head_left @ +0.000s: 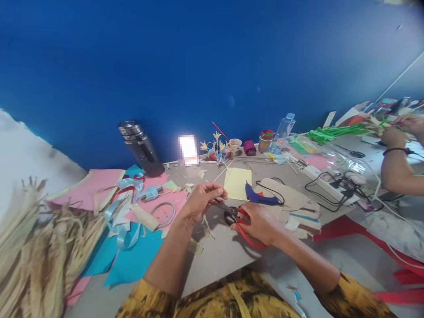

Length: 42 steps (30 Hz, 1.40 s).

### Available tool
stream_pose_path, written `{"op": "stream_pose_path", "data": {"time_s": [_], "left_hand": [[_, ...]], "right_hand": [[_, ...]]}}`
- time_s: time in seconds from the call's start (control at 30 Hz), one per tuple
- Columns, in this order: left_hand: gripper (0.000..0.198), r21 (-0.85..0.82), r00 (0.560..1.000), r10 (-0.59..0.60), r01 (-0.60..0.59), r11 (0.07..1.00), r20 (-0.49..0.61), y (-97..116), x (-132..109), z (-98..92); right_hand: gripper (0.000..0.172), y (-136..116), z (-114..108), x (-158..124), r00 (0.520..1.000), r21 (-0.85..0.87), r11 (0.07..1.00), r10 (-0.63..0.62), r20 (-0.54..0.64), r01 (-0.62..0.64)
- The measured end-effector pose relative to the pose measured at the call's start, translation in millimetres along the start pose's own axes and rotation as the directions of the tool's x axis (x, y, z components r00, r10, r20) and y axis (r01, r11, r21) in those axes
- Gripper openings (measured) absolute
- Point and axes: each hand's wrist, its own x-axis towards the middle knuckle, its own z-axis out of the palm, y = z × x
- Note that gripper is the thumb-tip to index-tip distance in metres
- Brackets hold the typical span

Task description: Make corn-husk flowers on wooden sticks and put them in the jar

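My right hand (258, 223) is closed round the handles of red-handled scissors (240, 221), whose blades point left toward my left hand. My left hand (202, 201) pinches a small thin pale strip at the blade tips; the piece is too small to name. Both hands hover over the grey table (225, 251), just in front of a pale yellow paper sheet (237, 183) and a blue glue gun (260, 197).
Dried straw-coloured husks (36, 247) pile at the left beside pink and teal paper sheets (132, 260) and light-blue ribbon (124, 229). A dark flask (141, 148) leans by the blue wall. Another person's arms (397, 154) work at the right, near cables (331, 187) and green stems (334, 131).
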Motion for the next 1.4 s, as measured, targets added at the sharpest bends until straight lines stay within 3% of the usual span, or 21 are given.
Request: {"op": "stream_pose_path", "data": {"time_s": [0.13,0.6,0.73,0.83,1.0,1.1,1.2,1.4], "left_hand": [[0.027,0.059,0.997,0.035,-0.031,0.998,-0.064,-1.5,-0.6,-1.2],[0.030,-0.001,0.997,0.015,-0.015,1.000,-0.072,-3.6,1.5,2.2],[0.044,-0.048,0.977,0.010,-0.021,0.999,-0.214,0.9,1.8,-6.5],[0.040,-0.003,0.940,0.036,-0.039,0.999,-0.340,4.8,-3.4,-12.1],[0.026,0.245,0.976,0.089,-0.038,0.969,-0.197,9.2,-18.5,-0.2],[0.020,0.310,0.971,0.136,-0.070,0.948,-0.196,11.0,-21.0,11.5],[0.020,0.263,0.960,0.159,-0.096,0.960,-0.230,10.8,-16.9,17.5],[0.020,-0.033,0.959,0.090,-0.103,0.994,-0.269,8.6,-5.9,30.8]], "right_hand": [[0.038,-1.6,1.5,-0.1,1.000,-0.018,1.000,-0.016,-0.013,0.015],[0.048,0.9,-1.1,-0.2,0.999,0.056,0.998,0.023,0.037,-0.025],[0.046,4.6,-4.7,0.7,0.999,0.106,0.994,0.039,0.000,-0.038],[0.046,5.8,-12.6,3.2,0.997,0.112,0.992,0.063,-0.035,-0.059],[0.047,6.1,-27.6,10.0,0.993,0.100,0.994,0.053,-0.103,-0.042],[0.046,6.2,-32.4,14.7,0.992,0.068,0.998,0.022,-0.121,-0.014],[0.046,7.0,-35.4,17.4,0.992,0.047,0.999,0.004,-0.122,0.002],[0.045,9.7,-35.0,15.9,0.987,0.037,0.999,0.009,-0.159,-0.003]]}}
